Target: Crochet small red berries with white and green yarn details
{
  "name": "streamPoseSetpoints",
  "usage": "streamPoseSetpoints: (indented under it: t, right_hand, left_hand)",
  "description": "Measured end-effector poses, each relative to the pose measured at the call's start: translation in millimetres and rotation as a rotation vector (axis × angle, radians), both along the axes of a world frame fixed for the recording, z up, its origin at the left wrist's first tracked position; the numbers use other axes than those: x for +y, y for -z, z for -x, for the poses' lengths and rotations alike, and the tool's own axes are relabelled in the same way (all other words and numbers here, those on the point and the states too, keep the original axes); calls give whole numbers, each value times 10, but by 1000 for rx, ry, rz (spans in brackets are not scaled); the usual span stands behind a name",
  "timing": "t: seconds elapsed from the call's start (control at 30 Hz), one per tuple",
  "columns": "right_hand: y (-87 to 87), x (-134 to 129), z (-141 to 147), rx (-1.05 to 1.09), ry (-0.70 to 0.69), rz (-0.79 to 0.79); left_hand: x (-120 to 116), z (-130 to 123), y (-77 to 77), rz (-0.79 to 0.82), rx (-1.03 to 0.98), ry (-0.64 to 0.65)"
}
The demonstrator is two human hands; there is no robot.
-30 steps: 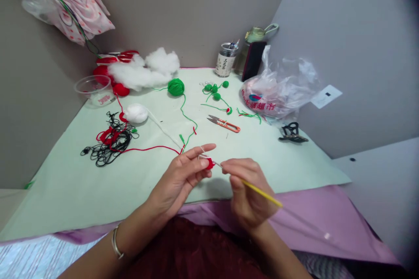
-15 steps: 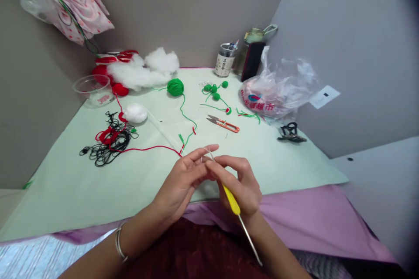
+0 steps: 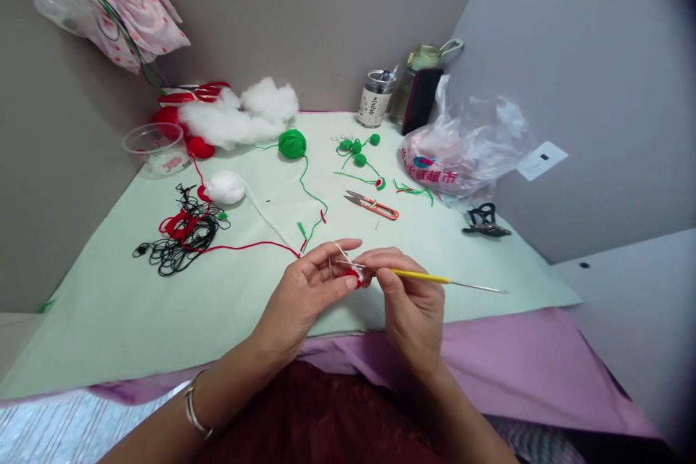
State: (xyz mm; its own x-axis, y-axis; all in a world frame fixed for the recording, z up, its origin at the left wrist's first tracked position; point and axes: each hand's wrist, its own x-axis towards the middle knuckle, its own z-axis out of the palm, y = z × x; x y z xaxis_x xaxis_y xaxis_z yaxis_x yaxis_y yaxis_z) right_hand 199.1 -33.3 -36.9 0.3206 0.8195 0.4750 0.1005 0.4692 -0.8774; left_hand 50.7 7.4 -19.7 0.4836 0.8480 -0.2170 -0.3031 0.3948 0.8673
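From afar, I have swung the yellow-handled hook [image 3: 421,276] from a steep slant to nearly level, bringing the small red-and-white piece [image 3: 356,275] back into view above the table [image 3: 217,312], hook tip beside it. My left hand [image 3: 296,293] pinches the piece, index finger extended under white yarn [image 3: 343,252]; my right hand [image 3: 416,312] grips the hook, fingers curled closed.

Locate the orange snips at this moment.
In the head view, the snips lie on the table, right of centre, between the red-and-green piece and the right hand.
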Motion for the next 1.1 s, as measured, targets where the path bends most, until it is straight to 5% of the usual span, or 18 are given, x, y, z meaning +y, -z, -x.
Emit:
streamPoseSetpoints:
  t: [0.3, 0.67, 0.93, 1.1]
  right_hand:
    - [21, -5, 35, 38, 27, -43]
    - [13, -38, 59, -140, 92, -130]
    - [24, -34, 71, -144, 115, -104]
    - [55, -1, 70, -27, 99, -33]
  left_hand:
    - [49, 55, -107, -496, 429, -228]
    - [7, -27, -112, 91, -30, 38]
    - [14, -44, -139, 241, -146, -5]
    - [9, -78, -94, 133, -133, -115]
